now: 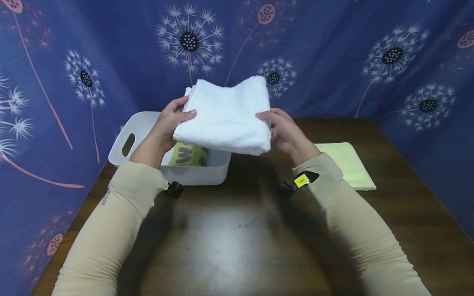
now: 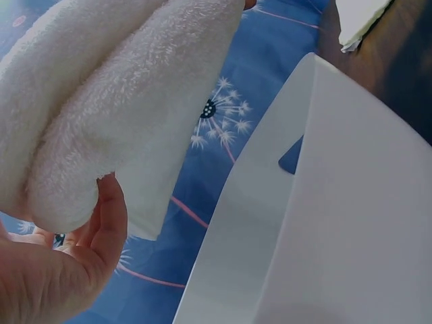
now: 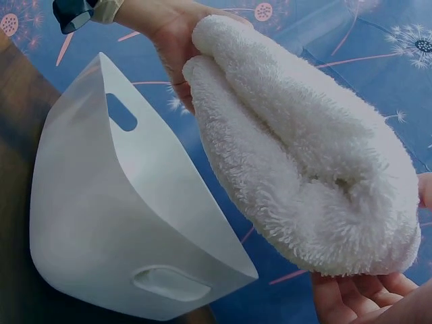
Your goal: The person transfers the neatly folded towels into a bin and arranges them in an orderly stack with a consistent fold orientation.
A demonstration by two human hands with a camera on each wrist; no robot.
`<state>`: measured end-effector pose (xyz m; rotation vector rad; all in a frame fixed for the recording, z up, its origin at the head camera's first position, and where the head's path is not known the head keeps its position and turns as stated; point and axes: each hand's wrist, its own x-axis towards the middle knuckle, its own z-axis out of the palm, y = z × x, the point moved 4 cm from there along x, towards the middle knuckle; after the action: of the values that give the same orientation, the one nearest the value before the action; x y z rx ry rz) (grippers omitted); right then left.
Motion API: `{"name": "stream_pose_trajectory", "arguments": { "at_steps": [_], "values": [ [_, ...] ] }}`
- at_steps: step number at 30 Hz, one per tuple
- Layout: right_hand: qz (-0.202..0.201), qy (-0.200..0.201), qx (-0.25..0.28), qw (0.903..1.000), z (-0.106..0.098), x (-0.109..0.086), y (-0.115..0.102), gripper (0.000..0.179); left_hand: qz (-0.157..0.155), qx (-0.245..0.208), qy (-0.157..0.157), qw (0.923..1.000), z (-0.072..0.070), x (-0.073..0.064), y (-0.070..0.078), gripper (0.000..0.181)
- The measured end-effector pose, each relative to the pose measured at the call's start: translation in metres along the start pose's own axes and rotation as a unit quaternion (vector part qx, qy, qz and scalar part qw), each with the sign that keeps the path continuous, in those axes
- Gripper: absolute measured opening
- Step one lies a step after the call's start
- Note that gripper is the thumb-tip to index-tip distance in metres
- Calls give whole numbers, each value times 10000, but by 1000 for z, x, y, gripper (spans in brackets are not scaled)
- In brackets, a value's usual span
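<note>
While the folded white towel (image 1: 226, 113) is being held up above the table (image 1: 229, 238), near the white bin (image 1: 192, 176), the left hand (image 1: 161, 127) is grasping its left edge and the right hand (image 1: 289, 131) its right, thumbs pressing the upper face. Thick pile is looking soft, probably light, neither slippery nor fragile. Loose layers are likely calling for opposite-side holds, pinching all folds together.
</note>
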<state>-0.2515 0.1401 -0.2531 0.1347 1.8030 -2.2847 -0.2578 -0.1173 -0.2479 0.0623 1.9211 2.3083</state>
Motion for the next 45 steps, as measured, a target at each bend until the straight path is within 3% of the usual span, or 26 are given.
{"name": "stream_pose_trajectory", "arguments": {
  "at_steps": [9,21,31,45],
  "values": [
    [136,23,81,9999,13,5,4,29,-68,147,150,9998,-14,-3,6,62],
    [215,-76,-43,9997,40,14,9,45,-87,135,176,9997,-41,-10,16,64],
    [363,-109,97,9992,61,20,15,39,-200,368,157,9990,-65,-16,22,69],
    [572,-125,111,9982,80,25,24,41,-396,320,206,9985,-83,-21,21,71]
  ]
}}
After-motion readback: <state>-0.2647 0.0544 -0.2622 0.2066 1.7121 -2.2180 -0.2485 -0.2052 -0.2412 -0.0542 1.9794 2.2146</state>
